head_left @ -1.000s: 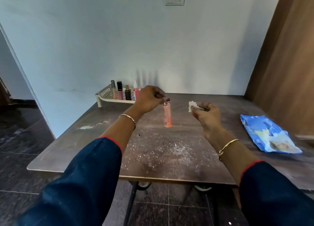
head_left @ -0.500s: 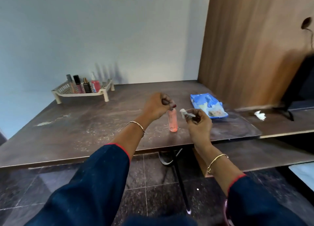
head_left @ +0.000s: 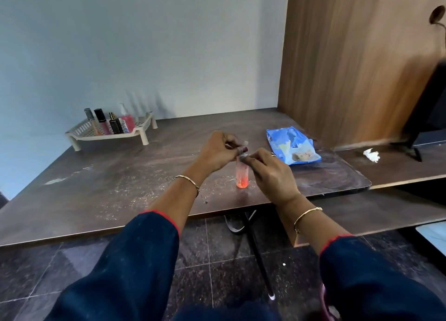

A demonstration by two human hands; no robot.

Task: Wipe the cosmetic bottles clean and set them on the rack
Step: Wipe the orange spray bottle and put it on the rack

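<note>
A slim clear bottle with orange-pink liquid [head_left: 242, 176] stands upright on the dusty brown table [head_left: 120, 176] near its front edge. My left hand [head_left: 217, 151] pinches the bottle's top. My right hand [head_left: 270, 173] holds a small white wipe [head_left: 243, 155] pressed against the bottle's neck. The cream plastic rack [head_left: 142, 132] sits at the table's back left with several cosmetic bottles [head_left: 113, 124] standing on it.
A blue wipes pack [head_left: 292, 144] lies right of the bottle. A crumpled white tissue [head_left: 371, 154] rests on a lower shelf at the right, beside a dark stand. A wooden panel rises behind. White dust speckles the tabletop.
My view swung to the right and back from the table. The bottle, held in the air before, now stands on the table. My right hand brought the wipe up against the bottle's top.
</note>
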